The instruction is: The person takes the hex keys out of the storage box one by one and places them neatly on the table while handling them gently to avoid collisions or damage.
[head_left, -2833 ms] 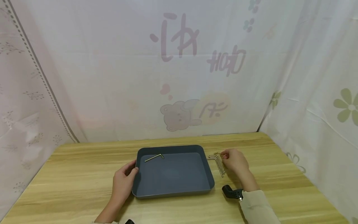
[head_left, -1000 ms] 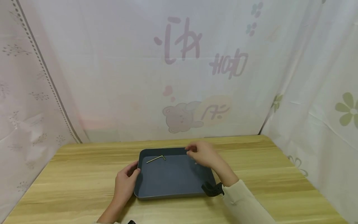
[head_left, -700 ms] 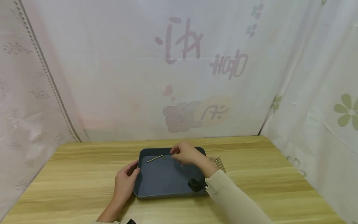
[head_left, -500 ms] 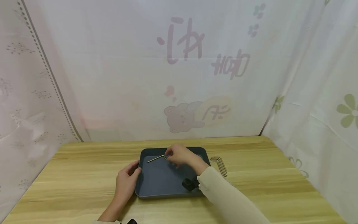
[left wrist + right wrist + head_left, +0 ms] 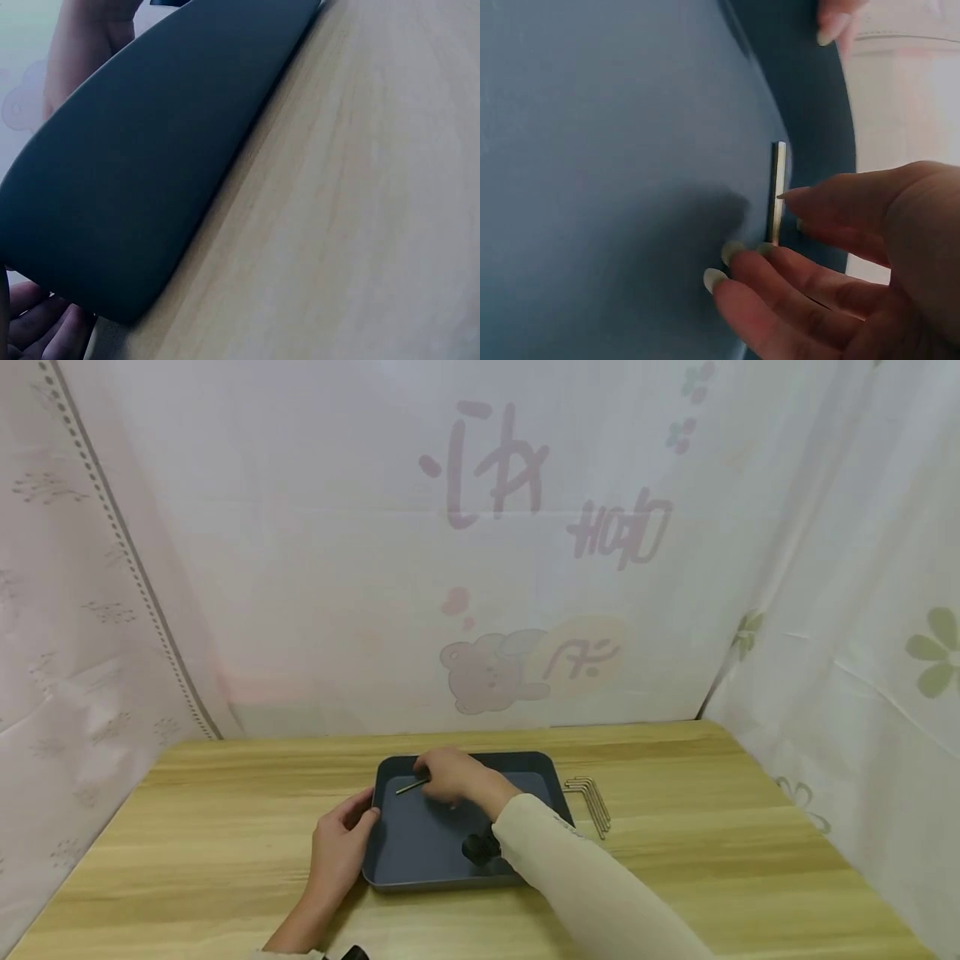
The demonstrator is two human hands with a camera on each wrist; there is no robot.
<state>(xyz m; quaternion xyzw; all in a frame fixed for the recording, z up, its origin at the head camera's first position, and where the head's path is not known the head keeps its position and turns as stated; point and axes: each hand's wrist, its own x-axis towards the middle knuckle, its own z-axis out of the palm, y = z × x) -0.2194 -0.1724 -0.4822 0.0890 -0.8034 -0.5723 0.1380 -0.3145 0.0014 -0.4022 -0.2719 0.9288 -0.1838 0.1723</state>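
A dark grey tray [image 5: 442,864] lies on the table, with my left hand [image 5: 339,843] gripping its left side, thumb at the rim. In the left wrist view, fingertips [image 5: 56,326] show by the tray's corner. A brass-coloured hex key [image 5: 778,184] lies near the tray's wall, its long arm visible. My right hand [image 5: 450,774] reaches into the tray and pinches this key, thumb on the shaft and the other fingers curled close around its hidden bent end. In the head view, only the left end of the key shows past the fingers.
Several nested hex keys [image 5: 592,802] lie on the wooden table [image 5: 712,843] just right of the tray. A printed curtain [image 5: 337,568] hangs behind the table and along both sides. A black wrist camera [image 5: 480,847] sits low over the tray's floor.
My right hand has left the hex keys on the right and crossed leftward over the tray to the key inside it. My left hand has stayed at the tray's left side.
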